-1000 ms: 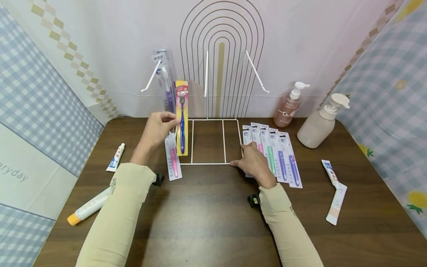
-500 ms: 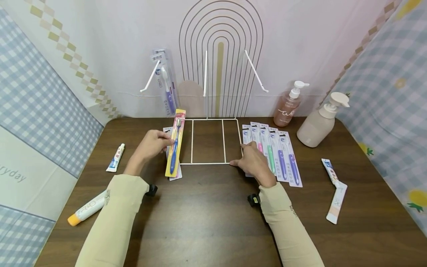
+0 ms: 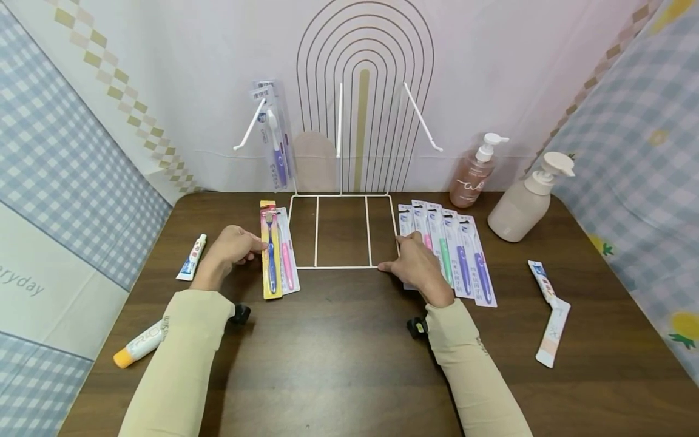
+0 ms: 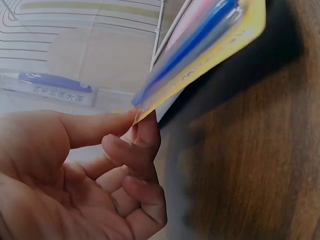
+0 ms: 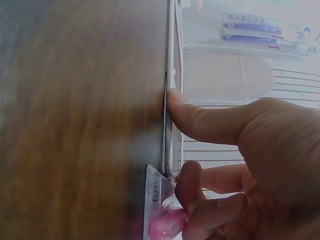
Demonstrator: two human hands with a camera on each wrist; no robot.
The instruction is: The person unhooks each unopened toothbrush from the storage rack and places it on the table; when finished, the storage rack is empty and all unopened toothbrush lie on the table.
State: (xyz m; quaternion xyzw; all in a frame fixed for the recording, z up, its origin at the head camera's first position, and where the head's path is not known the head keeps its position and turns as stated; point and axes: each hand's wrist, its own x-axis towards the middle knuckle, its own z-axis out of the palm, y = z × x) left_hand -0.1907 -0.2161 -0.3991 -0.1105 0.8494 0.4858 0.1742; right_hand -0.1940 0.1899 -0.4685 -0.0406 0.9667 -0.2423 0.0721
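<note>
Between thumb and index finger, my left hand pinches the edge of a packaged toothbrush with a blue handle on a yellow card. In the left wrist view the yellow-carded toothbrush tilts up from the fingertips over the table. A packaged pink toothbrush lies just right of it, partly covered. My right hand holds the front right corner of a white wire rack; the right wrist view has the thumb on its rail. Packaged purple toothbrushes hang on the rack's left hook.
Several packaged toothbrushes lie fanned right of the rack. Two pump bottles stand at the back right. Small tubes and a larger orange-capped tube lie left; another tube and a white-and-peach sachet lie right.
My left hand has brought the yellow-carded toothbrush down and left from beside the hanging packs to the table, beside the pink one. The right hand has stayed at the rack corner.
</note>
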